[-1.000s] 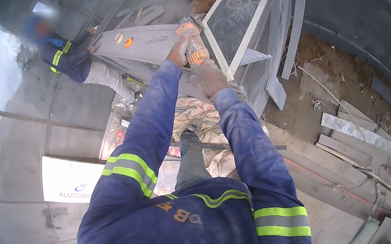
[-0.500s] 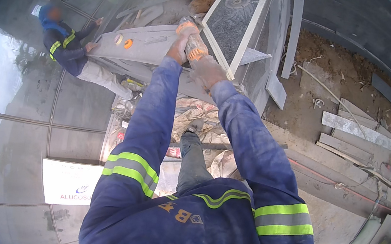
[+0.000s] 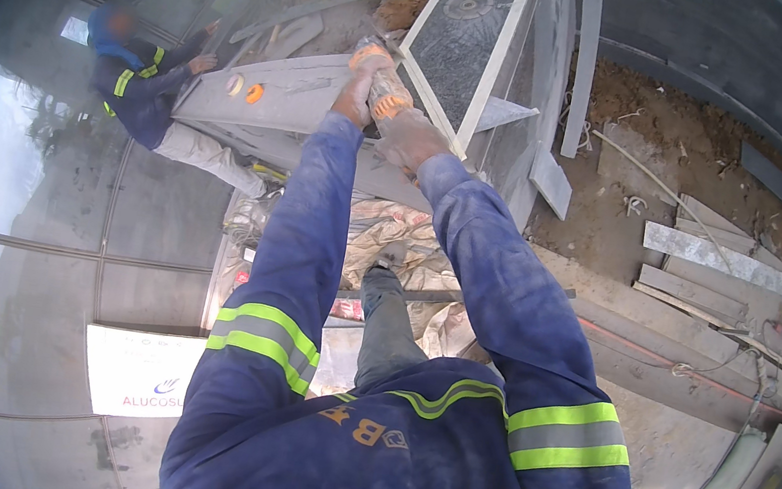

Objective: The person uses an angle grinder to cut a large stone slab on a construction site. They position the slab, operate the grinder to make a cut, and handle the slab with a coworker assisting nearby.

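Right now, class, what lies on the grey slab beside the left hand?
An orange ring and a pale ring. The left hand, gripping a power tool, hides some of the grey slab; anything beneath cannot be seen.

Both arms (image 3: 320,214) outstretched — fingers (image 3: 370,58) curled

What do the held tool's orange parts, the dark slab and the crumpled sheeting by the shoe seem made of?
Tool's orange parts: probably moulded plastic, solid-coloured and ribbed-looking.
Dark slab: possibly stone, given its dusty, speckled face.
Sheeting: probably thin plastic, creased with slight shine; woven fabric can't be ruled out.
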A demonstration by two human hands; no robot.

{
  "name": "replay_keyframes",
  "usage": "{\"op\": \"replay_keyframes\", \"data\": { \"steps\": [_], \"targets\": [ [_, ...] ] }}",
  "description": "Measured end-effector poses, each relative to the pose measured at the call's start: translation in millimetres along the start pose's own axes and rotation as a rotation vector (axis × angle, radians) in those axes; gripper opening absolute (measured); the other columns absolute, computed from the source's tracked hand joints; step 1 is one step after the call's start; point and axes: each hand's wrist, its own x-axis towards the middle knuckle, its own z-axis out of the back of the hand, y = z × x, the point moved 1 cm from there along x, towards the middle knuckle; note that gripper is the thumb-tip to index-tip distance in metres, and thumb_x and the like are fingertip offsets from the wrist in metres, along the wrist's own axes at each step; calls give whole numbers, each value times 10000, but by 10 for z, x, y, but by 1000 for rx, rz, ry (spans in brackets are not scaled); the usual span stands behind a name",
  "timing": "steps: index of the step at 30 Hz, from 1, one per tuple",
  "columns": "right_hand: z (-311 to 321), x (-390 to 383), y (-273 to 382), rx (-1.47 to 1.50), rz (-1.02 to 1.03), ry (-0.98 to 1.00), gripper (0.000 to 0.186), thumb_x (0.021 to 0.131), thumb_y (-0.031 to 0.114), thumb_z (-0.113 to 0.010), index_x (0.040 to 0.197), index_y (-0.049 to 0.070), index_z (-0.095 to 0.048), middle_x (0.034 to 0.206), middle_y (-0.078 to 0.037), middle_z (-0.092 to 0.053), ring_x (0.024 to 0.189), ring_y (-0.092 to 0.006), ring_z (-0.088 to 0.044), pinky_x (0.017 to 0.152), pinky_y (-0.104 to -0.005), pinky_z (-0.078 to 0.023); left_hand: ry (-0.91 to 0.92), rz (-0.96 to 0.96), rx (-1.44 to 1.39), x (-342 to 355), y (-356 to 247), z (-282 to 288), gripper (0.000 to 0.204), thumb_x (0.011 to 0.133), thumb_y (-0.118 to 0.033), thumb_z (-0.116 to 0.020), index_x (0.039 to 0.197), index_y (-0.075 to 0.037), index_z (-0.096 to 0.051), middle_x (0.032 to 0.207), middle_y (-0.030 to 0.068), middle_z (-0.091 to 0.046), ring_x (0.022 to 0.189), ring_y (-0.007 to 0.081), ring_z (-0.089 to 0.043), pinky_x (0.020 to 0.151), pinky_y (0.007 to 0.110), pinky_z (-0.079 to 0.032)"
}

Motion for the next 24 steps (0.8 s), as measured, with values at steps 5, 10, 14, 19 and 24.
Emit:
{"op": "replay_keyframes", "data": {
  "steps": [5, 10, 14, 19, 24],
  "targets": [
    [-105, -134, -55, -64, 81, -14, 518, 848, 319, -681, 1232, -22, -614, 1225, -220, -634, 1126, -380, -652, 936, -449, -536, 21, -21, -20, -147, 30, -49, 319, 831, -282, -740, 1042, -84, -605, 846, 54, -598, 727, 225, -647, 655, 401, -570],
    [-205, -188, -117, -13, 50, -55, 499, 857, 323, -689, 1254, 31, -613, 1242, -208, -623, 1140, -382, -645, 938, -461, -534, 23, 49, -14, -167, 101, -16, 314, 830, -281, -742, 1038, -86, -609, 855, 47, -598, 726, 213, -644, 659, 394, -570],
    [3, -404, 39, -9, 19, -1, 523, 832, 350, -693, 1244, 36, -621, 1250, -215, -618, 1142, -374, -644, 945, -453, -528, 6, -101, 39, -256, 103, 8, 310, 833, -278, -741, 1038, -86, -608, 866, 50, -604, 731, 215, -649, 666, 395, -574],
    [68, -376, 9, 6, 21, -17, 531, 797, 342, -711, 1204, 7, -651, 1238, -224, -614, 1140, -351, -648, 941, -434, -531, -52, -24, 11, -281, 54, -192, 229, 866, -204, -725, 1044, -95, -630, 893, 35, -608, 775, 201, -646, 678, 389, -574],
    [77, -328, 68, 1, 31, 32, 583, 781, 376, -727, 1199, -20, -637, 1231, -226, -620, 1113, -368, -656, 929, -437, -533, 47, -74, -74, -316, 15, -85, 208, 881, -212, -717, 1040, -102, -638, 924, 36, -623, 807, 199, -658, 692, 395, -579]
  ]
}}
